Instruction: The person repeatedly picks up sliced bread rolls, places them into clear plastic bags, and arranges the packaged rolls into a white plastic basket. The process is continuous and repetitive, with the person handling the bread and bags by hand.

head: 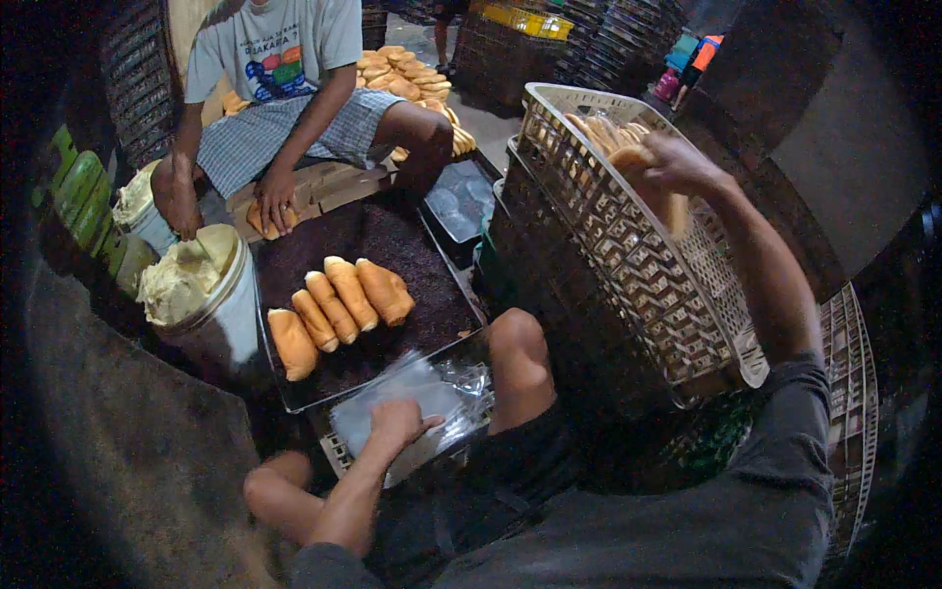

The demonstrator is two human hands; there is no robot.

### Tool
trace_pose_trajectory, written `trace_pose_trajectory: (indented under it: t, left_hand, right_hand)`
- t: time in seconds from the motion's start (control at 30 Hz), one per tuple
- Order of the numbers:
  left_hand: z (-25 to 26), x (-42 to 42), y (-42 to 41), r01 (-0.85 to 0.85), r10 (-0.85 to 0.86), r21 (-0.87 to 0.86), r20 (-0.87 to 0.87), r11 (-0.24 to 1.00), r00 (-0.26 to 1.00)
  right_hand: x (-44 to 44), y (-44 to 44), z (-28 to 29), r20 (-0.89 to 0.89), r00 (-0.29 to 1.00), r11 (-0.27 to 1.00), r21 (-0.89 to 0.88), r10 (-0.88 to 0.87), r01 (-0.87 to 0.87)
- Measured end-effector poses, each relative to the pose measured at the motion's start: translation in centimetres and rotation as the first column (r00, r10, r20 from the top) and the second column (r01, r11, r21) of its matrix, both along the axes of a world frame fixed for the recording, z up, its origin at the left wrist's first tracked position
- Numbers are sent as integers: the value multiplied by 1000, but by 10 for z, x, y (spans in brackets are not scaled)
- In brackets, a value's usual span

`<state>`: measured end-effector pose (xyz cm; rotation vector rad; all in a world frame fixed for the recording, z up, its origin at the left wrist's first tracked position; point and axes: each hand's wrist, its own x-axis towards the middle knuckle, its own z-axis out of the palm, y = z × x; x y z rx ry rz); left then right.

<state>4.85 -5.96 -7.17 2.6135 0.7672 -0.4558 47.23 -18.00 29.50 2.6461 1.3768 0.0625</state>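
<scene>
My left hand (397, 425) rests on a stack of clear plastic bags (368, 405) in front of me, its thumb out to the side. My right hand (681, 162) is raised over a tall plastic crate (625, 243), at a bread piece (633, 156); blur hides whether the fingers grip it. More flat bread in clear wrapping (600, 132) lies in that crate. Several rolled breads (346, 294) lie in a row on a tray (419, 243) covered in dark crumbs or sprinkles.
A person (287, 81) sits opposite, one hand on a bread (268, 221), the other at a bucket of pale cream (228, 324). Another cream bucket (140, 213) stands behind. Bread is heaped (412, 77) beyond, near stacked crates (508, 59). A metal tray (460, 195) lies beside my crate.
</scene>
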Motion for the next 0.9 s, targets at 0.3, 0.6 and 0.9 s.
trace_pose_trajectory:
  t: [0.3, 0.6, 0.9]
  left_hand:
    - [25, -3, 28, -83, 157, -596, 73, 799, 985]
    - [85, 7, 61, -186, 790, -781, 612, 596, -38]
    - [131, -55, 74, 3, 824, -867, 474, 499, -310]
  right_hand:
    - [-60, 139, 7, -105, 720, 721, 236, 686, -652]
    - [-315, 151, -182, -287, 601, 520, 815, 746, -256]
    - [-327, 65, -196, -758, 29, 517, 471, 651, 714]
